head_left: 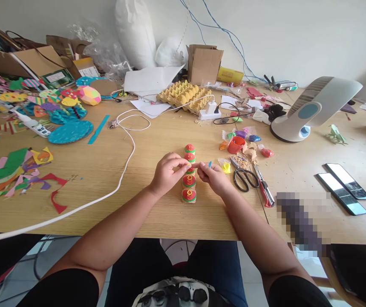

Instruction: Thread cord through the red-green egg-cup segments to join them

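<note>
A row of several small rounded pieces (189, 195), red on top with green bands, runs away from me at the table's middle. The nearer ones carry yellow loops. Over the row, my left hand (171, 174) is closed in a pinch, with a tiny yellow bit of clay (189, 165) at its fingertips. My right hand (215, 177) is closed round a small tool with a blue flat end (210, 164) that sticks up above the thumb. Its index finger reaches to the left fingertips. The rest of the tool is hidden by the fingers.
Black-handled scissors (246, 179), a red utility knife (265, 187), yellow clay in a bag (225, 166) and a red cup (235, 145) lie right of my hands. A white cable (123, 170) crosses the left side. A white fan (310, 111) stands back right.
</note>
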A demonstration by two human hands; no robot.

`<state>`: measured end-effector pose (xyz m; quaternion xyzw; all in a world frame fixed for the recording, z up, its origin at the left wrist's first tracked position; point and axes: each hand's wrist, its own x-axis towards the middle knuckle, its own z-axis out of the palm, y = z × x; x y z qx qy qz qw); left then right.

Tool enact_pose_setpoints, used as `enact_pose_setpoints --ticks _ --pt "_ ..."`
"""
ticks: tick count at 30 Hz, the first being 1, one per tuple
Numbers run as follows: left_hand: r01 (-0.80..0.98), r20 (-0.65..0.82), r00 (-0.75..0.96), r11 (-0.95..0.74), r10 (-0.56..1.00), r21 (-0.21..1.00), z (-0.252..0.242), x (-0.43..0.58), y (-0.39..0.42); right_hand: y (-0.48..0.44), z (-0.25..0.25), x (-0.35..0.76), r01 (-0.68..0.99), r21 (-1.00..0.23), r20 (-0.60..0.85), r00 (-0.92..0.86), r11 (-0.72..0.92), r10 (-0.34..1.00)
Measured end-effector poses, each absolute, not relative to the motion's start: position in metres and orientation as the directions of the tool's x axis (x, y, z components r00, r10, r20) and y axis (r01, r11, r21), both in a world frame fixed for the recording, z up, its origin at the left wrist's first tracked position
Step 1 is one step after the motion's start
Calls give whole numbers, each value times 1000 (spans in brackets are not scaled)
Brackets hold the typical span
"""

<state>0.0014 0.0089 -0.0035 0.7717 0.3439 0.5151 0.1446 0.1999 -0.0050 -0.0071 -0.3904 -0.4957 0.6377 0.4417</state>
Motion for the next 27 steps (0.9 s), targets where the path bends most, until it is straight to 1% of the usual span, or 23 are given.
enact_pose_setpoints --ticks 2,3,8,11,13,19,24,27 --pt "395 698 252 -730 670 558 -5 2 9 -5 -7 199 -165 -980 -62 -301 -116 952" --pt "410 708 271 -744 652 528 -6 2 10 -6 -7 199 -156 -981 -66 -303 -118 951" --pt "499 773 384 -818 505 287 -11 4 10 -7 -8 195 -143 -975 -115 -323 -169 939" --pt "526 763 444 -826 470 203 -11 3 9 -7 -8 194 -174 -968 -125 -286 -180 950" --pt "534 758 445 -821 477 203 -9 2 10 -7 -6 195 -197 -963 -128 -269 -185 955" --pt "511 754 401 -810 520 287 -9 3 10 -8 0 197 -260 -949 -104 -272 -178 957" --pt "501 729 412 -804 546 319 -11 4 9 -7 -2 196 -229 -964 -73 -272 -138 960" --pt "504 717 397 -789 573 352 -10 2 10 -6 -5 197 -179 -974 -90 -253 -138 963"
